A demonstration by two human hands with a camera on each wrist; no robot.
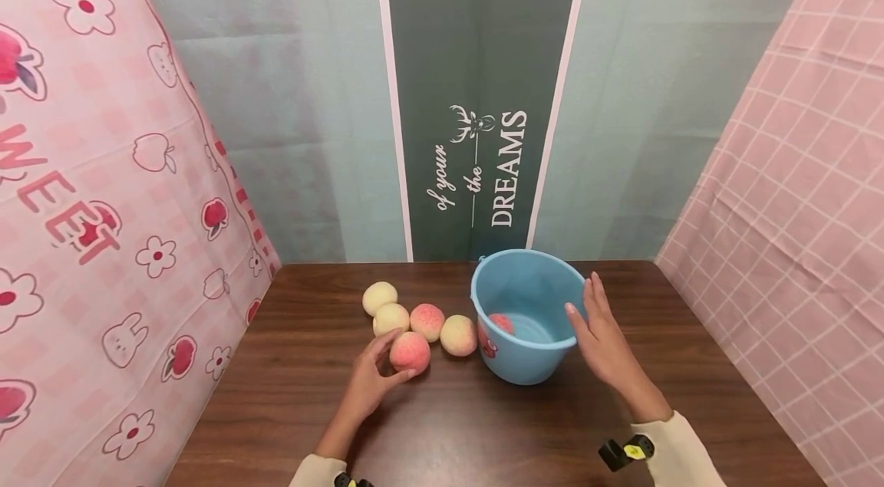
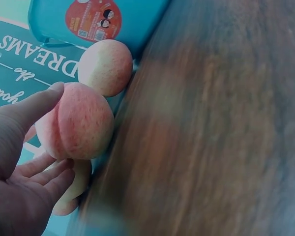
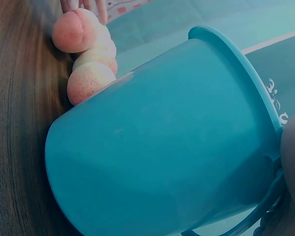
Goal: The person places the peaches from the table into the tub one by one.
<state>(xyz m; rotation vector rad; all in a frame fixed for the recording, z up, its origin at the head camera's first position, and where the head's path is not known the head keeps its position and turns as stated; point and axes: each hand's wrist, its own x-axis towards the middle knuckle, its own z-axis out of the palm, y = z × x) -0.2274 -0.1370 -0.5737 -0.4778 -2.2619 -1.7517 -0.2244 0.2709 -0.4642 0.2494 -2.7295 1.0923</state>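
My left hand point(image 1: 369, 380) holds a pink-red peach point(image 1: 410, 353) between thumb and fingers, low over the table. In the left wrist view the thumb lies on one side of that peach point(image 2: 86, 123) and the fingertips on the other. My right hand point(image 1: 604, 341) is at the right rim of a light blue bucket point(image 1: 528, 364), its fingers fairly straight. One reddish peach point(image 1: 503, 324) lies inside the bucket. Between the held peach and the bucket sits a yellow-pink peach point(image 1: 458, 336), with a redder peach point(image 1: 427, 322) just behind it.
Two pale yellow peaches, a nearer one point(image 1: 390, 320) and a farther one point(image 1: 380, 298), sit behind the left hand. Everything stands on a dark brown wooden table point(image 1: 456, 433). A grey-green curtain point(image 1: 331, 126) hangs along its back edge, pink cloths on both sides.
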